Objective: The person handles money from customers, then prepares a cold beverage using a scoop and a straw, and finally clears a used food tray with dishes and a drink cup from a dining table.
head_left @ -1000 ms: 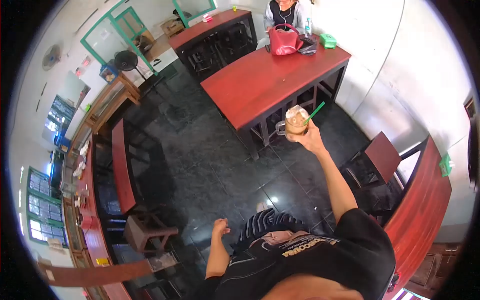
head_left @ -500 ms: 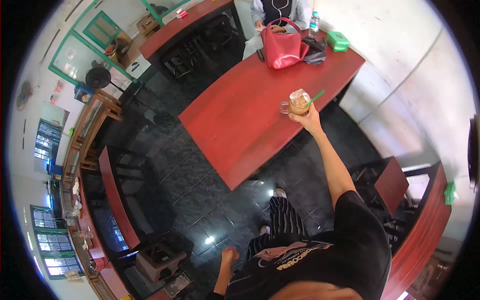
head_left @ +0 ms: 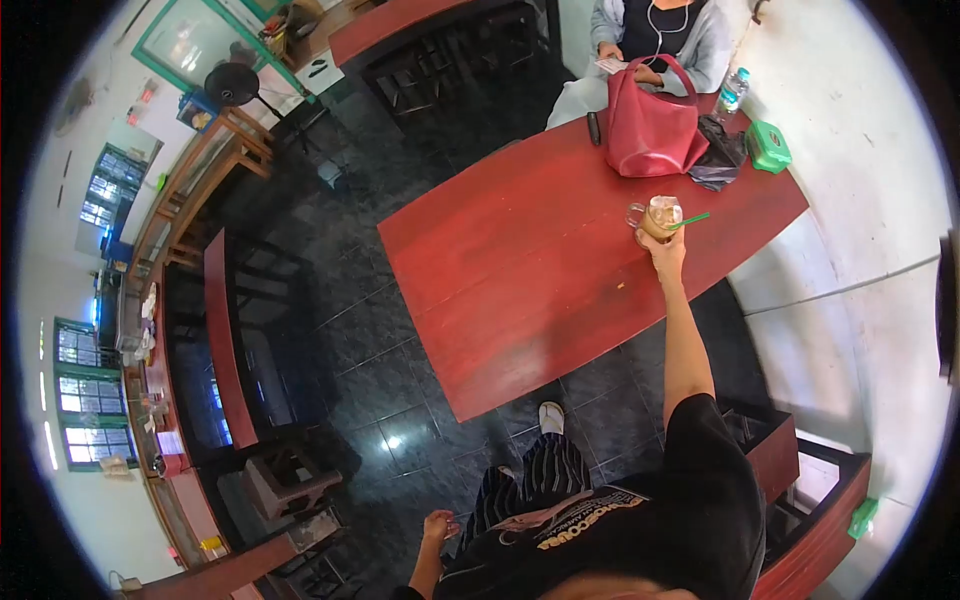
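My right hand (head_left: pixel 668 250) is closed around a glass mug of iced drink (head_left: pixel 660 222), arm stretched out over the red table (head_left: pixel 520 290). Milky brown drink and large ice pieces fill the mug, its handle faces left, and a green straw (head_left: pixel 692 220) leans out to the right. Low beside my striped trousers hangs my left hand (head_left: pixel 438 525), loosely open with fingers a little bent and nothing in it. Beyond the mug on the table sit a red handbag (head_left: pixel 650 130) and a crumpled black plastic bag (head_left: pixel 718 155).
A seated person (head_left: pixel 660 40) is behind the handbag at the table's far side. A water bottle (head_left: pixel 733 90) and a green box (head_left: pixel 768 147) stand near the wall. Left are a bench (head_left: pixel 228 340) and a stool (head_left: pixel 285 485); a black fan (head_left: pixel 232 86) stands farther back.
The table, handbag and seated person appear larger and nearer, shifted right in view. My right hand still holds the mug over the table. My left fingers have loosened from a tighter curl.
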Demonstrator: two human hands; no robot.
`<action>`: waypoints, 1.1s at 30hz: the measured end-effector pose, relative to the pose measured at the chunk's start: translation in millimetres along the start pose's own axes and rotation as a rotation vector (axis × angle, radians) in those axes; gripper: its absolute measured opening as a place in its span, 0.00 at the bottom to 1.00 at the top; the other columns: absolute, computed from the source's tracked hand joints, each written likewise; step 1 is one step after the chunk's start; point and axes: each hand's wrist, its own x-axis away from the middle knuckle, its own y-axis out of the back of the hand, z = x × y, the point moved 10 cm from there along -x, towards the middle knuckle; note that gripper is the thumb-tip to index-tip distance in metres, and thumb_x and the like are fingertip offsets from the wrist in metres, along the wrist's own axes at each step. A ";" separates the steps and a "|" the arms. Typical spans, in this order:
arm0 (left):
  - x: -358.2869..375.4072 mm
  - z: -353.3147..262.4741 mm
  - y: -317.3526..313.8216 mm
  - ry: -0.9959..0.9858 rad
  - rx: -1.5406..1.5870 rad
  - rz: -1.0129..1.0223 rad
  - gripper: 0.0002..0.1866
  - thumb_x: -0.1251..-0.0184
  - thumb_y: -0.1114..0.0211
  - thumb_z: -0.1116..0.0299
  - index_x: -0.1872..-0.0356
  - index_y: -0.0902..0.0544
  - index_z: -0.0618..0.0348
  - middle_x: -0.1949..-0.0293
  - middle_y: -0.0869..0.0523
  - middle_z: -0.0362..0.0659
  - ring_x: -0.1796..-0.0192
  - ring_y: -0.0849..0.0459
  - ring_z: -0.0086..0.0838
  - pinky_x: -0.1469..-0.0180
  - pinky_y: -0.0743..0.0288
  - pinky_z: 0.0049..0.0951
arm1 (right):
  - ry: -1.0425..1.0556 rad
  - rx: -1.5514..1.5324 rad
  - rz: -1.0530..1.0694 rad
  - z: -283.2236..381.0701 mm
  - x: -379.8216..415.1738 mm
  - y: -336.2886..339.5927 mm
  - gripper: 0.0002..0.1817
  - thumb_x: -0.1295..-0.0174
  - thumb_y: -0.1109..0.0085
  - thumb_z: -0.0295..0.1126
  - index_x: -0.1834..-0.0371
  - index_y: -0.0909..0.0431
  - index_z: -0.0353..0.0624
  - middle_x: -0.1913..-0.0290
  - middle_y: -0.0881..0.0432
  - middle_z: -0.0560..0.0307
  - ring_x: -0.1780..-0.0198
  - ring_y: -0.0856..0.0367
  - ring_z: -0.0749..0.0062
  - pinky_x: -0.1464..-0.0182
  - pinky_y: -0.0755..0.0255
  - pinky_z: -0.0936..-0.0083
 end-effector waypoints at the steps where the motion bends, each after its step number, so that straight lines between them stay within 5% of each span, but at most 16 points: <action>1: 0.0 -2.5 -1.3 -0.010 0.013 0.004 0.08 0.34 0.49 0.71 0.62 0.21 0.60 0.72 0.21 0.43 0.72 0.17 0.32 0.69 0.17 0.35 | 0.010 0.002 -0.006 2.7 -3.7 -1.7 0.41 0.61 0.23 0.35 0.41 0.35 0.40 0.54 0.18 0.50 0.54 0.19 0.67 0.51 0.26 0.70; 6: -14.1 7.6 -3.3 -0.005 0.132 0.054 0.08 0.38 0.48 0.75 0.62 0.21 0.61 0.72 0.21 0.45 0.74 0.18 0.33 0.79 0.24 0.32 | 0.089 -0.044 0.011 -26.7 -24.0 -13.9 0.41 0.58 0.24 0.33 0.39 0.36 0.41 0.48 0.23 0.52 0.48 0.23 0.69 0.46 0.29 0.72; 8: -37.5 26.2 2.9 -0.021 0.187 0.102 0.07 0.40 0.47 0.74 0.64 0.20 0.61 0.74 0.20 0.45 0.76 0.19 0.33 0.81 0.26 0.31 | 0.030 -0.291 0.040 -4.2 -12.7 -19.9 0.39 0.59 0.24 0.31 0.41 0.34 0.39 0.45 0.27 0.55 0.47 0.27 0.71 0.44 0.31 0.73; 10: -61.1 30.2 9.1 -0.079 -0.060 0.081 0.07 0.42 0.45 0.71 0.68 0.19 0.60 0.77 0.19 0.45 0.79 0.18 0.33 0.81 0.27 0.32 | 0.129 -0.276 0.080 8.4 -9.4 -19.6 0.37 0.57 0.26 0.28 0.41 0.33 0.39 0.46 0.26 0.55 0.46 0.27 0.70 0.43 0.32 0.72; 11: -66.1 32.0 10.3 -0.115 -0.138 0.049 0.08 0.43 0.45 0.69 0.70 0.19 0.60 0.78 0.18 0.46 0.80 0.18 0.33 0.80 0.27 0.32 | 0.156 -0.225 0.117 32.8 -1.7 -21.2 0.24 0.53 0.31 0.24 0.50 0.27 0.39 0.53 0.25 0.59 0.52 0.27 0.72 0.48 0.31 0.73; 16: -39.9 7.5 24.0 -0.174 -0.041 -0.149 0.11 0.42 0.46 0.68 0.65 0.16 0.58 0.77 0.16 0.47 0.78 0.17 0.31 0.77 0.24 0.30 | 0.108 -0.361 0.424 -9.7 -16.1 -39.7 0.31 0.50 0.37 0.16 0.40 0.34 0.40 0.55 0.28 0.61 0.62 0.27 0.76 0.67 0.27 0.82; 20: -11.9 -5.6 54.5 -0.103 0.217 -0.201 0.10 0.44 0.44 0.72 0.63 0.19 0.63 0.73 0.19 0.45 0.79 0.21 0.30 0.80 0.27 0.29 | 0.031 -0.133 0.287 -8.4 -13.0 -28.4 0.38 0.54 0.27 0.25 0.37 0.36 0.39 0.39 0.30 0.52 0.42 0.29 0.63 0.39 0.31 0.66; 23: -37.0 8.5 87.4 -0.091 0.263 -0.192 0.11 0.41 0.45 0.69 0.61 0.19 0.61 0.66 0.19 0.45 0.74 0.18 0.34 0.73 0.19 0.34 | -0.250 0.190 0.156 -39.6 -0.5 -9.6 0.43 0.58 0.23 0.33 0.37 0.37 0.35 0.40 0.29 0.50 0.43 0.29 0.60 0.39 0.32 0.63; 25: -55.9 18.7 114.7 -0.091 0.287 -0.193 0.11 0.40 0.45 0.69 0.60 0.19 0.61 0.67 0.19 0.45 0.74 0.18 0.34 0.73 0.19 0.35 | -0.220 0.295 0.091 -29.3 30.7 0.4 0.46 0.60 0.21 0.41 0.39 0.36 0.30 0.41 0.28 0.45 0.43 0.28 0.55 0.38 0.33 0.59; 27: -68.7 22.3 153.5 -0.103 0.341 -0.197 0.11 0.39 0.45 0.68 0.59 0.20 0.61 0.68 0.20 0.44 0.75 0.19 0.34 0.72 0.19 0.36 | -0.385 0.497 -0.142 -46.2 76.6 31.5 0.44 0.54 0.26 0.43 0.39 0.37 0.28 0.45 0.25 0.39 0.47 0.25 0.51 0.42 0.30 0.58; 30: -89.0 34.4 220.3 -0.089 0.453 -0.174 0.10 0.39 0.45 0.68 0.60 0.20 0.59 0.69 0.21 0.44 0.75 0.19 0.34 0.71 0.19 0.37 | 0.013 0.870 -0.508 -9.8 170.0 60.4 0.29 0.48 0.32 0.44 0.53 0.27 0.29 0.56 0.22 0.35 0.59 0.22 0.45 0.54 0.26 0.53; 33: -137.0 48.3 293.5 -0.094 0.512 -0.123 0.08 0.39 0.45 0.69 0.61 0.21 0.57 0.68 0.21 0.43 0.73 0.20 0.34 0.69 0.20 0.38 | -0.075 0.945 -0.387 -1.6 260.2 23.8 0.25 0.49 0.33 0.42 0.57 0.27 0.31 0.59 0.23 0.38 0.61 0.22 0.47 0.55 0.26 0.55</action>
